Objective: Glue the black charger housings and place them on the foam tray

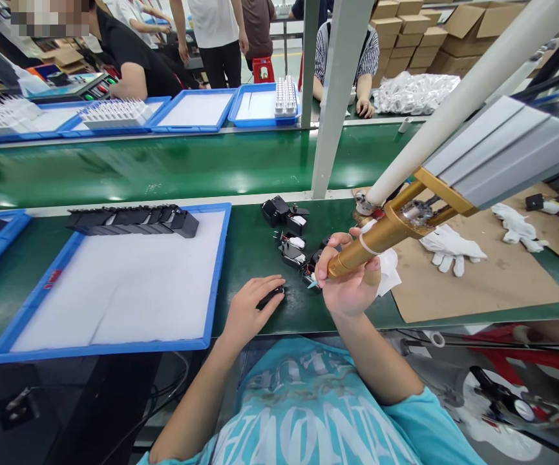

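At the left, a blue tray [220, 271] carries one row of black parts [134, 219] along the far edge of its white liner, so the filling looks to be at an early stage. Just right of the tray, the left hand [250, 307] lies palm down with its fingers curled over a small black part [270, 297], pinning it to the green worktop [254, 258]. Beyond it a handful of loose black parts [291, 248] sit in a cluster, not yet lined up on the tray. The right hand [351, 284] is closed around the gold handle of a hanging tool [380, 239], whose tip points down beside the cluster. Further right, white gloves [448, 248] lie on a cardboard sheet [477, 284]. Behind the worktop runs a glossy green conveyor belt [163, 165], crossed by a white post [337, 97]. On the far side stand more blue trays [196, 110], other people at work, and stacked cardboard boxes [405, 32] at the right.
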Demonstrator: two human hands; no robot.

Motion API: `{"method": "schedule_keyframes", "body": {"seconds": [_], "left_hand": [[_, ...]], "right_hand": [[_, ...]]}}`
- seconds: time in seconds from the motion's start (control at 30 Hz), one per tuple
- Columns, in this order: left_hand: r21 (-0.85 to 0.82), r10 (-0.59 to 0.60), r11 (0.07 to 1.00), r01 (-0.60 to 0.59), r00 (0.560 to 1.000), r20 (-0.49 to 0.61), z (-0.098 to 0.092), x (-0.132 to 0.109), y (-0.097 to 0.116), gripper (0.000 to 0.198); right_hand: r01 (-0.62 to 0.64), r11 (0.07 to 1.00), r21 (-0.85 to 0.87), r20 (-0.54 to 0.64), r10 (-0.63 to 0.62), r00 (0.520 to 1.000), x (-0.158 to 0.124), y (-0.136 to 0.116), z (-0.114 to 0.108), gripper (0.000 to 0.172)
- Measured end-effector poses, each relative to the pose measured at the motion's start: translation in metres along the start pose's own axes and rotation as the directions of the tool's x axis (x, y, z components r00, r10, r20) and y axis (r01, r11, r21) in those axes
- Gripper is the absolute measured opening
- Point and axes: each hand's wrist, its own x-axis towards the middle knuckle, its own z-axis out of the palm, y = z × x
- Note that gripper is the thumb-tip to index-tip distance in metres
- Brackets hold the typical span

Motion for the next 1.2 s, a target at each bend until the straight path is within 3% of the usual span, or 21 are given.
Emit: {"method": "schedule_keyframes", "body": {"seconds": [0.2, 0.47, 0.6, 0.8, 0.93, 1.07, 1.2], "left_hand": [[-0.089, 0.024, 0.996, -0.015, 0.995, 0.098, -0.006, 0.007, -0.006, 0.025], [-0.096, 0.063, 0.994, -0.054, 0.994, 0.095, -0.003, 0.011, -0.009, 0.024], [-0.119, 0.016, 0.993, -0.003, 0.994, 0.109, -0.003, 0.012, -0.009, 0.024], [-0.145, -0.114, 0.980, 0.134, 0.984, 0.134, -0.003, 0.011, -0.010, 0.039], [-0.070, -0.076, 0.994, 0.083, 0.992, 0.101, -0.004, 0.011, -0.009, 0.033], [-0.096, 0.025, 0.995, -0.018, 0.997, 0.070, -0.001, 0.012, -0.006, 0.025], [-0.090, 0.050, 0.995, -0.044, 0.997, 0.058, 0.002, 0.013, -0.008, 0.021]], "right_hand": [[0.001, 1.000, -0.015, -0.018, -0.001, 1.000, 0.003, 0.001, -0.003, 0.033], [0.017, 1.000, -0.011, -0.020, -0.017, 1.000, 0.005, 0.001, -0.006, 0.037], [0.009, 1.000, -0.014, -0.028, -0.009, 1.000, 0.005, 0.001, -0.006, 0.036], [-0.002, 1.000, -0.026, -0.029, 0.002, 1.000, 0.005, 0.002, -0.008, 0.036], [-0.004, 0.999, -0.044, -0.039, 0.002, 0.999, 0.006, 0.003, -0.009, 0.036], [0.006, 1.000, -0.017, -0.028, -0.006, 1.000, 0.007, 0.003, -0.009, 0.034], [0.009, 1.000, -0.009, -0.023, -0.009, 1.000, 0.007, 0.004, -0.009, 0.035]]}}
